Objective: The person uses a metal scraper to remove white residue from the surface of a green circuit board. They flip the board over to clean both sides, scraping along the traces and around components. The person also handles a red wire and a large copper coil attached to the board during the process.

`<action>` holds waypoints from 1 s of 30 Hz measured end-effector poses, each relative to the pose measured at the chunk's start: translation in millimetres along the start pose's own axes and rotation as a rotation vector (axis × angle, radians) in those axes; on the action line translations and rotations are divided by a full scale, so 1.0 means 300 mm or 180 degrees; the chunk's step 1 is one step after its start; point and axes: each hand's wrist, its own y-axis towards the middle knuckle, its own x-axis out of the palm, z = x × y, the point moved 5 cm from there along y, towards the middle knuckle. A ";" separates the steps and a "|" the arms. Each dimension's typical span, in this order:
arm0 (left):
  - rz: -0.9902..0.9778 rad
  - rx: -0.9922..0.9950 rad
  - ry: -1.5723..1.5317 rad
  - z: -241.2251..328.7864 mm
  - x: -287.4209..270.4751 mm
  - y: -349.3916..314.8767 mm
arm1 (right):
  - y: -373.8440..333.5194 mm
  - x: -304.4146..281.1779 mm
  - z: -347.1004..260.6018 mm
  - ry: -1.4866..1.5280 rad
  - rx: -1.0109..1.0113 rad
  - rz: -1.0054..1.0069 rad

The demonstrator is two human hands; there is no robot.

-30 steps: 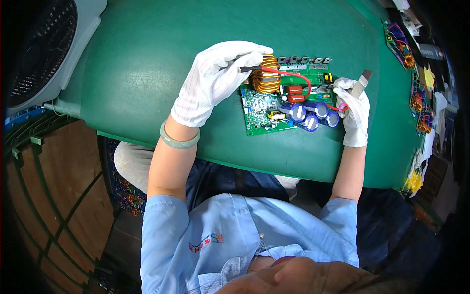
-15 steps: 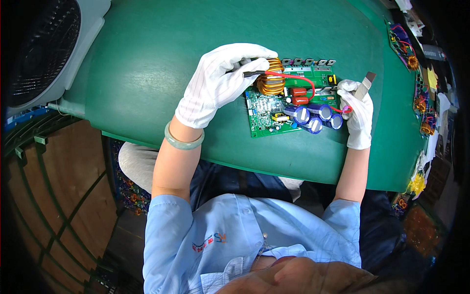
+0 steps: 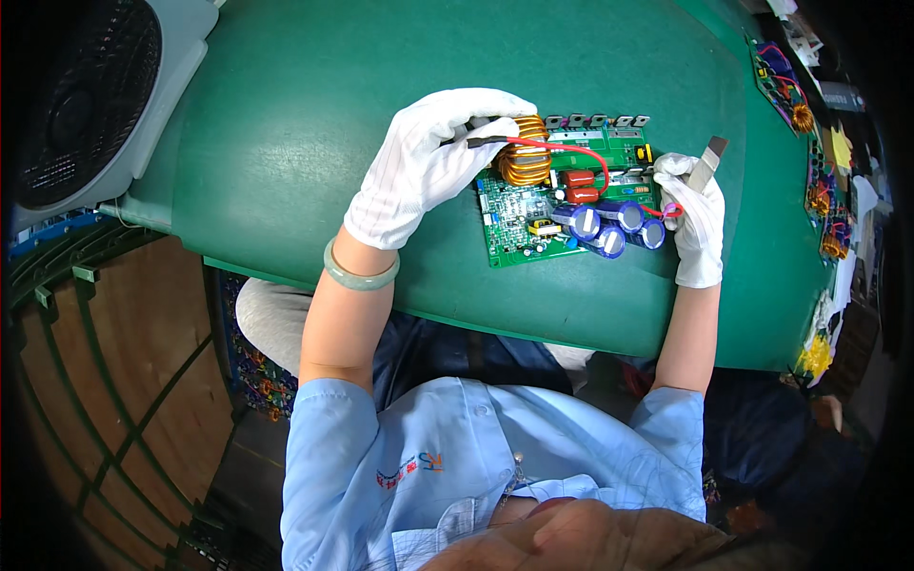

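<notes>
A green circuit board point(image 3: 514, 219) lies on the table in front of me, bearing several blue capacitors point(image 3: 621, 215), two red-brown components point(image 3: 579, 187) and a copper-wound coil point(image 3: 526, 162). My left hand point(image 3: 409, 171), in a white glove, has its fingers closed at the coil's far left side. Its thumb lies by the black end of a red wire point(image 3: 571, 148) that arches over the board. At the board's right edge, my gloved right hand point(image 3: 697, 214) is closed round a flat grey metal strip point(image 3: 707, 164), which sticks up from the fist. A second, shorter red lead reaches that hand.
The green tabletop point(image 3: 381, 48) surrounds the board. A grey-framed fan point(image 3: 86, 105) stands at the far left. More populated circuit boards point(image 3: 783, 86) line the right edge, near a yellow item point(image 3: 816, 357). Below left is a wooden panel with a green metal frame point(image 3: 143, 352).
Both hands keep their holds, and the board stays in place. The whole view has shifted slightly; at the lower right, dark clothing beside the table has changed position.
</notes>
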 end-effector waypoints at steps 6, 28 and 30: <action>0.0068 0.0335 0.0226 0.000 0.000 0.000 | -0.002 -0.001 -0.006 -0.0027 0.0037 -0.0023; 0.0407 0.0875 0.0010 -0.025 -0.013 -0.003 | -0.001 0.006 -0.009 -0.0088 0.0095 -0.0006; 0.0720 0.0670 0.0027 -0.068 -0.026 -0.007 | -0.004 0.005 -0.010 -0.0098 0.0145 0.0014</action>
